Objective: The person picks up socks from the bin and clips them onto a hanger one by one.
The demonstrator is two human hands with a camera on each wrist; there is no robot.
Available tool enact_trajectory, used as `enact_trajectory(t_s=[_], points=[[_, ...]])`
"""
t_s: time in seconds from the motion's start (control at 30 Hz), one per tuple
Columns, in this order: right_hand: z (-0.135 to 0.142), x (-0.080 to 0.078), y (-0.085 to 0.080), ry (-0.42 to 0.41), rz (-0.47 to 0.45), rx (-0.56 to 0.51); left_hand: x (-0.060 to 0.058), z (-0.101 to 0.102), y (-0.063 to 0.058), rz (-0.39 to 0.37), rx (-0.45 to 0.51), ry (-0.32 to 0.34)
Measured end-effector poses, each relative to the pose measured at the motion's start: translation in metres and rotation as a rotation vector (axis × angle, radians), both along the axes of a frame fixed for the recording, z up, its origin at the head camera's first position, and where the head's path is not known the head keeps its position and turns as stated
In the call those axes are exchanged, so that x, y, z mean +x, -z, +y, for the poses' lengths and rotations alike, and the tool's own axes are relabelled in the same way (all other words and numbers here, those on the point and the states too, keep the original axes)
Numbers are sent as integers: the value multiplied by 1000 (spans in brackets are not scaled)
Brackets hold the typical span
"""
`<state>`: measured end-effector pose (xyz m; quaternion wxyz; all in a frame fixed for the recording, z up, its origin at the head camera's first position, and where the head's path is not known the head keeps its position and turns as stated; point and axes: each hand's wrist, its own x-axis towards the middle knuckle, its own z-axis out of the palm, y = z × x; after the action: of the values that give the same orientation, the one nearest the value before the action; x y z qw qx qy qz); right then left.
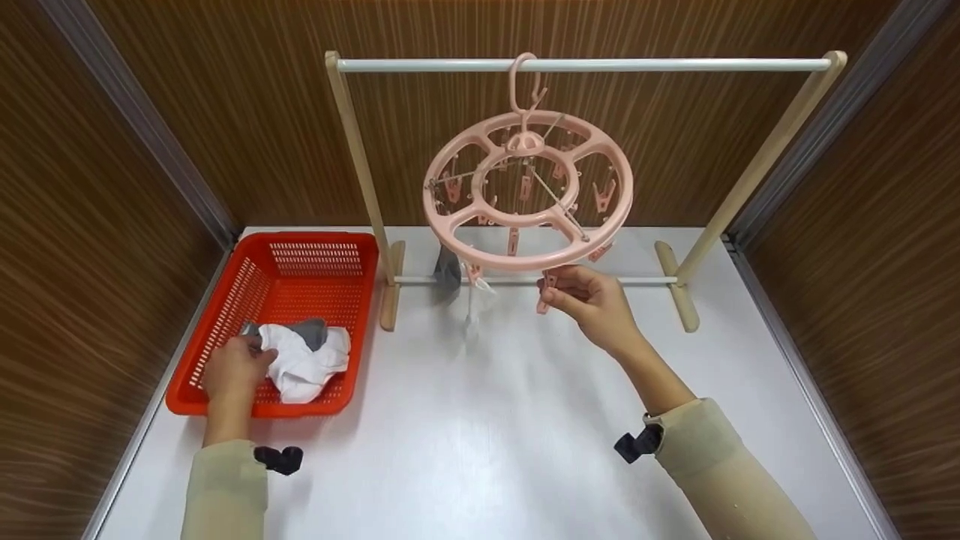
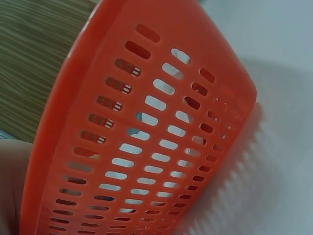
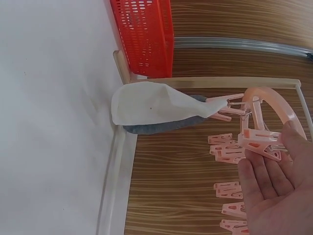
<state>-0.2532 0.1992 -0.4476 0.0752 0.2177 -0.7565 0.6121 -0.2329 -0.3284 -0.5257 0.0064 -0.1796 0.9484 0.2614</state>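
My left hand [image 1: 236, 367] is inside the red basket [image 1: 364, 300], fingertips curled at the left edge of a crumpled white cloth [image 1: 304, 367]. Grey cloth [image 1: 311, 332] shows behind the white one. In the left wrist view the basket wall hides most of that hand. My right hand [image 1: 596, 307] pinches a pink clothespin [image 1: 547, 294] at the front rim of a round pink clip hanger [image 1: 517, 262]. Left of it, a white sock [image 3: 146, 104] and a grey sock [image 3: 161, 128] hang from clips, seen in the right wrist view.
The hanger's hook [image 1: 514, 86] sits over a white rod [image 1: 675, 65] on a wooden-legged stand [image 1: 757, 161]. Several more pink clips [image 3: 227, 188] dangle beneath the ring. A white tabletop [image 1: 465, 450] lies below, with wood-grain walls [image 1: 90, 247] on the sides and back.
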Motion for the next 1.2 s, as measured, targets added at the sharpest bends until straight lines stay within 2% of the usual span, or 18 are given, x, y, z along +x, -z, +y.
enact_trajectory(t_s=[0.13,0.23,0.4,0.57,0.63,0.8,1.03,1.2], points=[[0,1,0,-6,4,-7,-1,0,1,-26,-6,-1],[-1,1,0,-9,-4,-14,-1,0,1,-9,-23,-7],[-1,1,1,-4,-21,-25,-1,3,1,90,-55,-29],[-3,0,1,1,-17,-14,1,7,1,246,-36,-54],[-3,0,2,3,-13,-6,1,10,0,309,-13,-55],[-5,2,0,7,-16,2,0,19,-5,404,91,-39],[-11,15,-21,-15,-25,-8,0,28,-13,488,234,-32],[-10,14,-22,-13,-20,0,-1,33,-23,520,307,-28]])
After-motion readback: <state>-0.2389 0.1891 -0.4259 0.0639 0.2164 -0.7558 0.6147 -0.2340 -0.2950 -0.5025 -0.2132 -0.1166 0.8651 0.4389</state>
